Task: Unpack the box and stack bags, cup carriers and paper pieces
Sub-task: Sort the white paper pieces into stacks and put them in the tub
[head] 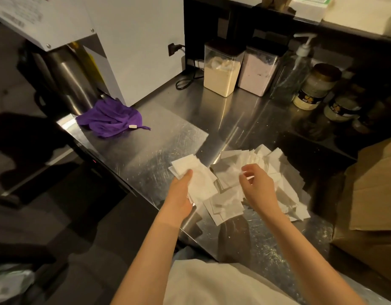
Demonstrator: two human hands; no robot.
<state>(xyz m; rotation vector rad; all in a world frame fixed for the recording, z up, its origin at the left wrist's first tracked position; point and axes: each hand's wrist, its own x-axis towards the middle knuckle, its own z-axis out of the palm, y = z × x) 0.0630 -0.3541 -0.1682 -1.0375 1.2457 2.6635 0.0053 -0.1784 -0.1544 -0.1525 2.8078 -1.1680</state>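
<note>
Dim room: scratched steel counter (168,142) against a white wall (141,40), dark floor (58,216) below.

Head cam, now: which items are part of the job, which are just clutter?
Job: stack of white paper squares held in left hand; loose pile of white paper squares under right hand; brown box or bags, far right.
Lying about: crumpled purple cloth; two clear powder containers; clear pump bottle; lidded jars.

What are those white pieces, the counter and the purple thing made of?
The white pieces look like thin matte paper, flat and creased. The counter looks like stainless steel, scratched and reflective. The purple thing is soft cloth, crumpled in folds, with a white tag.
</note>
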